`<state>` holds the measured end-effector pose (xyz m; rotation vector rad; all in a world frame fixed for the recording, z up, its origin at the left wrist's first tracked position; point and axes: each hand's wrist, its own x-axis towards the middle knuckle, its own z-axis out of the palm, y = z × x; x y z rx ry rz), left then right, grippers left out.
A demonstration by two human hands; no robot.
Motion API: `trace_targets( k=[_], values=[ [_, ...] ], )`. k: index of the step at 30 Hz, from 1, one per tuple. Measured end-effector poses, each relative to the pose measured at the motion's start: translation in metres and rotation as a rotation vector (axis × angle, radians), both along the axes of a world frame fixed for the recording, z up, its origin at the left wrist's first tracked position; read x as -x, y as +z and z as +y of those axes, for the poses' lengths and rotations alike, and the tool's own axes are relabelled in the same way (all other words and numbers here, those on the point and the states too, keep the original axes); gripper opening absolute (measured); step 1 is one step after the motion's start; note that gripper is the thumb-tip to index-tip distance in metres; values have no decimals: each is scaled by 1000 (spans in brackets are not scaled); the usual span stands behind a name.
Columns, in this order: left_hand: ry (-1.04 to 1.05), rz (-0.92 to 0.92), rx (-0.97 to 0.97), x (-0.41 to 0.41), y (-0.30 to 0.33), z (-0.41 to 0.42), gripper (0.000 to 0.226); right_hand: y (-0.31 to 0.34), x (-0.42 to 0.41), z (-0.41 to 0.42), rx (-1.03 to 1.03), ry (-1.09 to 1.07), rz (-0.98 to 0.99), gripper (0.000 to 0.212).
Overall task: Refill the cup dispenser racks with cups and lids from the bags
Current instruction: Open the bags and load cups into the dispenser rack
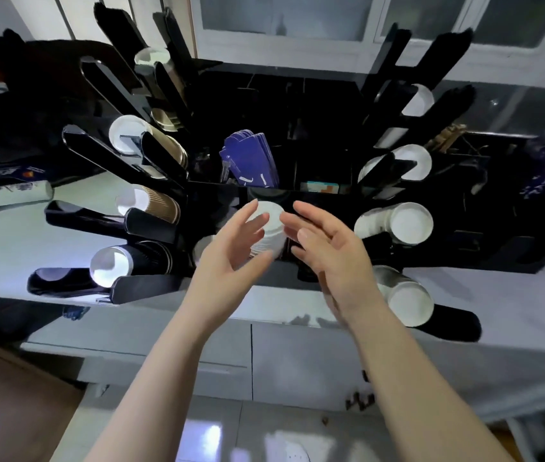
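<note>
The stack of white cups (269, 228) sits between your two hands, base end toward you and tilted up, its long axis running down and away into the black rack (314, 195) at the middle of the worktop (8, 241). Your left hand (231, 251) is on the stack's left side, fingers spread and fairly straight, thumb under the lower edge; it touches or all but touches the cups, and you cannot tell from here whether it truly bears them. Your right hand (324, 241) is just beside the stack on the right, fingers relaxed and unclenched, fingertips at the cup's rim; contact there is also unclear. Neither hand is curled round anything. Both are about equally near, the left a shade closer to the body of the stack.

The cups are plain white paper, nested tight, with a round flat base showing. My judgement: the stack is being seated in the centre slot, so push along its axis, not sideways. Other slots left and right already hold stacks.
</note>
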<state>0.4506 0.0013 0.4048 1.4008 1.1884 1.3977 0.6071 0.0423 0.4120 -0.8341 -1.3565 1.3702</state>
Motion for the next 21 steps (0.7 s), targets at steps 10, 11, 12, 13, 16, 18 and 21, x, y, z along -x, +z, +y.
trace_targets(
  k=[10,11,12,13,16,18,21],
  values=[
    [-204,10,-101,-106,42,-4,59,32,-118,-33,-92,-105,52,32],
    [-225,15,-112,-124,45,-3,58,34,-138,-36,-107,-126,55,30],
    [-240,19,-119,-142,48,-2,58,35,-159,-38,-113,-149,65,28],
    [-251,24,-126,-162,50,-1,58,35,-183,-40,-114,-174,71,27],
    [-285,53,-141,-234,52,3,54,35,-264,-50,-112,-272,35,28],
    [-308,62,-127,-290,49,4,53,34,-324,-60,-100,-346,-3,27],
    [-371,48,-101,-375,39,4,50,29,-414,-75,-78,-485,-14,27]
  ],
)
